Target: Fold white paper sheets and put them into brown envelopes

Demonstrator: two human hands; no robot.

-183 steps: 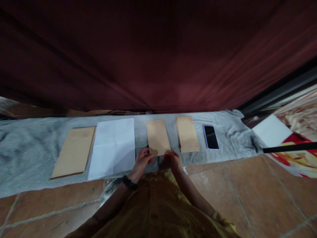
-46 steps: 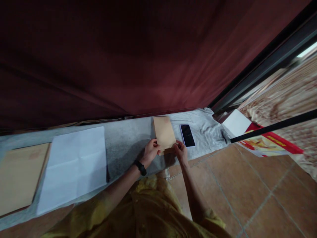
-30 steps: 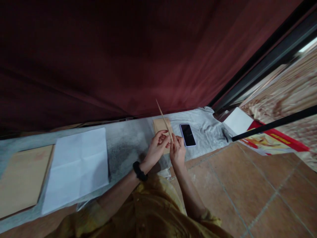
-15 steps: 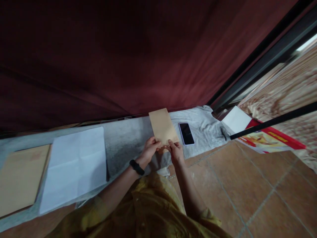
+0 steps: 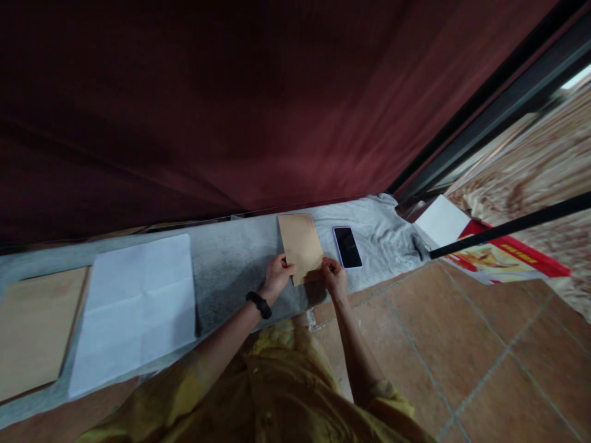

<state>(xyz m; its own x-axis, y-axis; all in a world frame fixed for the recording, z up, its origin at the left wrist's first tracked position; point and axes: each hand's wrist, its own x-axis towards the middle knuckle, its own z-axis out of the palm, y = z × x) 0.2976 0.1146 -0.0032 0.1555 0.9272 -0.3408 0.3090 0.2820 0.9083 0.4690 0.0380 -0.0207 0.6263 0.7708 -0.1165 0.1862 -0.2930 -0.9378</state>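
A brown paper envelope lies between my hands over the grey cloth, its near edge toward me. My left hand pinches its lower left edge, with the thumb on top. At the lower right edge, my right hand holds the other side between thumb and fingers. Just right of the envelope rests a dark-screened phone in a pale purple case. Further left are white paper sheets with fold creases, and a stack of brown envelopes beside them.
A grey cloth covers the long, narrow surface. Behind it hangs a dark red curtain. On the right stand black metal bars and a red and yellow printed box. Tiled floor shows below.
My hands have moved apart, from the envelope's near end to its two sides. The envelope looks shorter and turned, with faint red printing now showing at its far right corner.
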